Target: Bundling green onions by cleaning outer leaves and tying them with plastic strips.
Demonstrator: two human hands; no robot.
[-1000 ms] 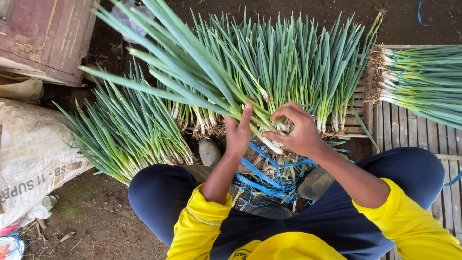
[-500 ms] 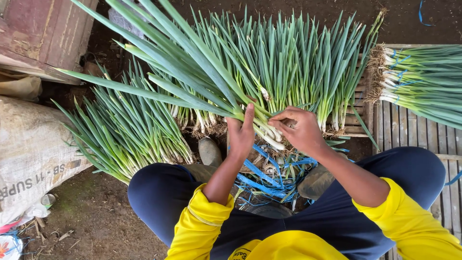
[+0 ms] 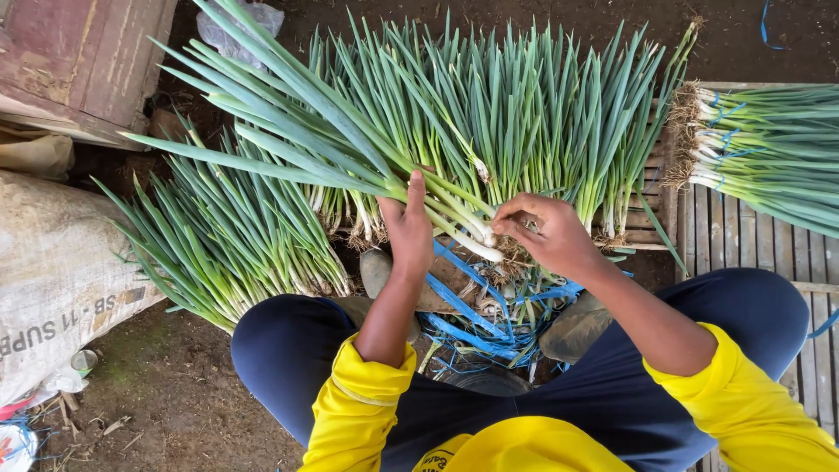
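Big heap of green onions (image 3: 524,114) lying across slatted wooden platform (image 3: 743,245), roots toward person. Left hand (image 3: 406,229) closing around held onion bunch (image 3: 350,153); right hand (image 3: 546,234) pinching its white bulb ends, fingers curled. Blue plastic strips (image 3: 476,315) tangling at lap: risk, bunch slipping apart, stalks bruising if grip loosening. Dirt floor, woven sack (image 3: 52,288) at left edge.
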